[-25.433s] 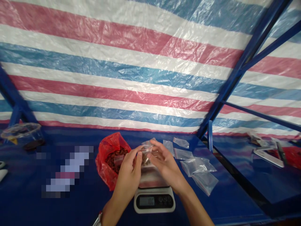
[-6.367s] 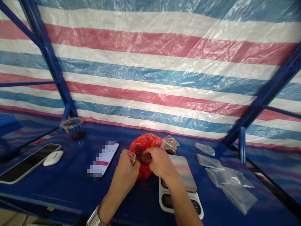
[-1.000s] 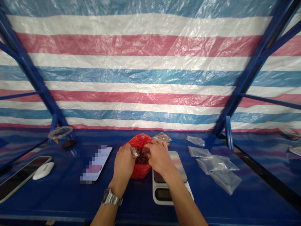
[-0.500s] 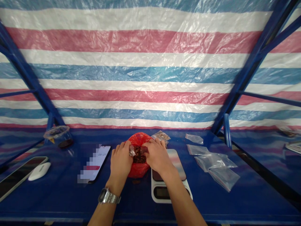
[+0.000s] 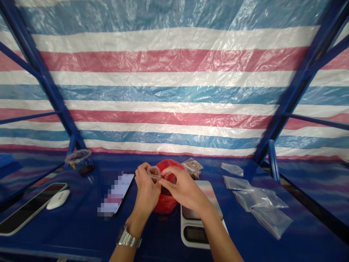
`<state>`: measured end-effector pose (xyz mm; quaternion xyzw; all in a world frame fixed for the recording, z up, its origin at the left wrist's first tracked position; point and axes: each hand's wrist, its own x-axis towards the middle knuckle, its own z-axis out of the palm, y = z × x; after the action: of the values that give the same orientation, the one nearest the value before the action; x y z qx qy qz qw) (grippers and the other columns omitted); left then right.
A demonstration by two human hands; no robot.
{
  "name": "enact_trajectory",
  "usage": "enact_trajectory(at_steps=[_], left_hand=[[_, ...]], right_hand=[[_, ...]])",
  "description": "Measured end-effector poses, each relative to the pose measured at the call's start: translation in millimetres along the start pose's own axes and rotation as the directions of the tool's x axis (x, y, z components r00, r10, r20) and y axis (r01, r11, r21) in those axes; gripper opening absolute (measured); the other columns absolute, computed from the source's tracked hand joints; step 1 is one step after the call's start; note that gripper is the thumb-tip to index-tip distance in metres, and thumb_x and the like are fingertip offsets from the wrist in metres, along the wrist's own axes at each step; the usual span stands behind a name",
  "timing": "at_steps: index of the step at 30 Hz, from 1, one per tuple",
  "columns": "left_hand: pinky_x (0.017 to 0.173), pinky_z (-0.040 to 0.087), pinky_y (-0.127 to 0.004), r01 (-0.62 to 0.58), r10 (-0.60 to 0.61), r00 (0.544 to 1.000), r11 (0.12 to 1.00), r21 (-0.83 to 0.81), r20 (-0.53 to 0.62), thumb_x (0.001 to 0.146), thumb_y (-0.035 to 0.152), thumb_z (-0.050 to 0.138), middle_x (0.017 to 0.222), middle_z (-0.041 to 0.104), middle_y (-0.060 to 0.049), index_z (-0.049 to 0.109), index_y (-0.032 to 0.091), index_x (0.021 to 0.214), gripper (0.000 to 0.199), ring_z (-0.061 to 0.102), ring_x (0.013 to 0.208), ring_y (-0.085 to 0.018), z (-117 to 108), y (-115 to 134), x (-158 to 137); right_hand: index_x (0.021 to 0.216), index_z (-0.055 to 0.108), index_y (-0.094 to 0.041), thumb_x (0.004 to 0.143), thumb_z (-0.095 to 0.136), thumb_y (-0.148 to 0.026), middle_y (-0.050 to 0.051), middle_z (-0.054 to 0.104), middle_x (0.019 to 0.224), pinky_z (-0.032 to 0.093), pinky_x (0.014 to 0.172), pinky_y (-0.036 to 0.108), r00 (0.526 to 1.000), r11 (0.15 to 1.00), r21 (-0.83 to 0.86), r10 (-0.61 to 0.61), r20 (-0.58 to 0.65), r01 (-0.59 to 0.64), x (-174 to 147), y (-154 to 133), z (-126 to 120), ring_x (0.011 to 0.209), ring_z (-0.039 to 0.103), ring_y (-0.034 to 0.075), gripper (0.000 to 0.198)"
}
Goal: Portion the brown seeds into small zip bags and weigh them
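My left hand (image 5: 147, 189), with a metal watch (image 5: 128, 238) on its wrist, grips a small clear zip bag (image 5: 154, 172) whose mouth is spread open. My right hand (image 5: 181, 185) pinches the right edge of that bag's mouth between thumb and fingers. Something brown shows inside it. Directly below and behind the hands lies an open red plastic bag (image 5: 165, 204) with dark brown dried pieces in it, partly covered by my right hand. A white kitchen scale (image 5: 195, 233) with a metal plate sits under my right forearm.
Filled clear bags (image 5: 193, 165) lie behind the scale. Several flat zip bags (image 5: 261, 198) are spread on the right. To the left are a lit phone (image 5: 117, 196), a dark phone (image 5: 29, 211), a white earphone case (image 5: 58, 199) and a plastic tub (image 5: 81, 162) with dark contents.
Both hands have come up from inside the red bag, bringing the small zip bag above it with its mouth held open. The camera view has shifted slightly.
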<state>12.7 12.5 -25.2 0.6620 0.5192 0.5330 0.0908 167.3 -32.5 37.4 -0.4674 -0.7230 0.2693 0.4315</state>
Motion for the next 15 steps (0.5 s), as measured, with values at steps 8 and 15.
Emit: enact_trajectory(at_steps=[8,15], left_hand=[[0.113,0.044,-0.052,-0.015,0.053,0.992,0.948,-0.319,0.112,0.088,0.026,0.070,0.139,0.050,-0.013,0.036,0.025,0.140,0.062,0.055,0.132,-0.028,1,26,-15],[0.104,0.053,-0.039,0.246,-0.137,0.966,0.747,-0.618,0.218,0.095,0.046,0.064,0.127,0.070,-0.007,0.061,0.025,0.123,0.035,0.068,0.120,-0.024,-19,60,-7]], right_hand=[[0.099,0.079,-0.025,0.094,0.067,-0.027,0.002,0.081,0.102,0.052,0.089,0.033,0.965,0.989,0.146,0.020,-0.262,0.019,6,2,-3,0.093,0.073,0.021,0.013],[0.092,0.075,-0.020,0.088,0.073,-0.043,0.005,0.080,0.094,0.055,0.085,0.034,0.961,0.917,0.398,0.132,-0.244,-0.025,3,0,-21,0.088,0.073,0.022,0.023]])
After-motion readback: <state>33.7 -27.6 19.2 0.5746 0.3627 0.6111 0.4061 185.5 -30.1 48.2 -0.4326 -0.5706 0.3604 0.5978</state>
